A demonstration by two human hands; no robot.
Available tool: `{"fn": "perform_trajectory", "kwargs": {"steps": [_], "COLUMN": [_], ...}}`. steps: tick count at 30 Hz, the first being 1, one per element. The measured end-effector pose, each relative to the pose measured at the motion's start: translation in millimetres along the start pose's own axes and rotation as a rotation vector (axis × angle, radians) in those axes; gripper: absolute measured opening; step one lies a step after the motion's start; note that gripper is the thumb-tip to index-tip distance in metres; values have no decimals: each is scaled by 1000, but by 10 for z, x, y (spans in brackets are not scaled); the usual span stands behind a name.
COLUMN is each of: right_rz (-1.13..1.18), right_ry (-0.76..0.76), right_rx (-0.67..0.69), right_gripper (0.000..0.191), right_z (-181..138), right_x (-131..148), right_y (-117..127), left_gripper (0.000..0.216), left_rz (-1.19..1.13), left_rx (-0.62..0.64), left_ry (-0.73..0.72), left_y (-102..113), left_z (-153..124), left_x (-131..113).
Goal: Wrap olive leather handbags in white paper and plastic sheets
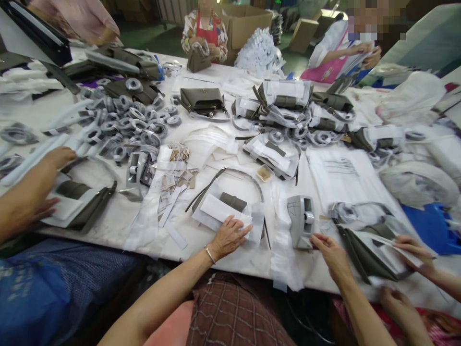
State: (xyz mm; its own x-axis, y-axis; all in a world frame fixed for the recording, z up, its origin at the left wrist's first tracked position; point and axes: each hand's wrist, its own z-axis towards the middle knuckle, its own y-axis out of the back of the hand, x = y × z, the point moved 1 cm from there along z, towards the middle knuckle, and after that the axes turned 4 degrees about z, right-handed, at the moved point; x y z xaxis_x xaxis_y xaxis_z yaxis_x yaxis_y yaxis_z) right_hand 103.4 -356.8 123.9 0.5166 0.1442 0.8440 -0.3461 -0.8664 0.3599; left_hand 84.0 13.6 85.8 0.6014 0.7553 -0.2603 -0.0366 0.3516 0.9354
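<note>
In front of me an olive handbag (234, 200) lies on the table with white sheets about it and its strap looped behind. My left hand (230, 235) rests flat on the folded white paper (220, 211) over the bag, fingers stretched out. To the right stands a grey tape dispenser (297, 226). My right hand (329, 252) is at its near right edge, thumb and fingertips pinched together. Whatever is between those fingertips is too small to make out. A strip of clear plastic wrap (283, 230) lies between the bag and the dispenser.
Co-workers' hands flank me: one at a bag (90, 211) on the left, others at a bag (374, 257) on the right. Wrapped strap coils (133, 120) and stacked bags (284, 98) fill the back. A small yellowish dish (264, 173) and loose tags (176, 178) lie nearby.
</note>
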Motion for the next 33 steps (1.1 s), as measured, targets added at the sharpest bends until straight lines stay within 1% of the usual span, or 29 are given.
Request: {"fn": "perform_trajectory", "kwargs": {"steps": [5, 7, 9, 11, 13, 15, 17, 19, 21, 23, 25, 27, 29, 30, 31, 33], "right_rz": [213, 263, 302, 323, 323, 308, 284, 198, 7, -237, -464, -610, -634, -612, -587, -574], "right_ry": [28, 45, 29, -43, -155, -258, -308, -279, -206, -140, -94, -52, 8, 51, 109, 236], "right_rx": [-84, -139, -172, -150, -99, -65, -53, -44, -25, 1, 29, 80, 188, 261, 347, 502], "right_gripper": [53, 50, 49, 50, 51, 50, 46, 41, 32, 26, 26, 33, 39, 39, 39, 37], "right_z": [-121, -219, -333, -444, -531, -570, -553, -495, -439, -424, -460, -532, -623, -670, -716, -790], "right_x": [30, 31, 17, -25, -100, -195, -288, -364, -429, -491, -531, -494, -331, -202, -46, 303], "right_y": [-12, 46, 129, 202, 238, 230, 194, 167, 189, 270, 369, 402, 279, 147, -27, -451], "left_gripper": [36, 35, 36, 35, 35, 35, 35, 35, 35, 35, 33, 29, 25, 24, 23, 22], "left_rz": [-5, -11, -11, -9, -5, -2, 2, 3, 1, -4, -5, 1, 7, 9, 8, -5], "left_rx": [-23, -24, -27, -34, -41, -50, -56, -63, -71, -72, -60, -43, -30, -25, -19, -11], "left_ry": [-24, -22, -20, -20, -18, -13, -8, -2, 5, 13, 15, 21, 36, 46, 55, 65], "left_y": [-13, -19, -24, -28, -28, -22, -12, -3, 0, -5, -17, -28, -36, -39, -41, -47], "left_z": [-11, -13, -14, -12, -9, -2, 6, 12, 12, 7, 3, 3, 9, 13, 18, 25], "left_x": [14, 17, 17, 14, 8, 1, -5, -10, -14, -18, -22, -26, -27, -27, -27, -27]}}
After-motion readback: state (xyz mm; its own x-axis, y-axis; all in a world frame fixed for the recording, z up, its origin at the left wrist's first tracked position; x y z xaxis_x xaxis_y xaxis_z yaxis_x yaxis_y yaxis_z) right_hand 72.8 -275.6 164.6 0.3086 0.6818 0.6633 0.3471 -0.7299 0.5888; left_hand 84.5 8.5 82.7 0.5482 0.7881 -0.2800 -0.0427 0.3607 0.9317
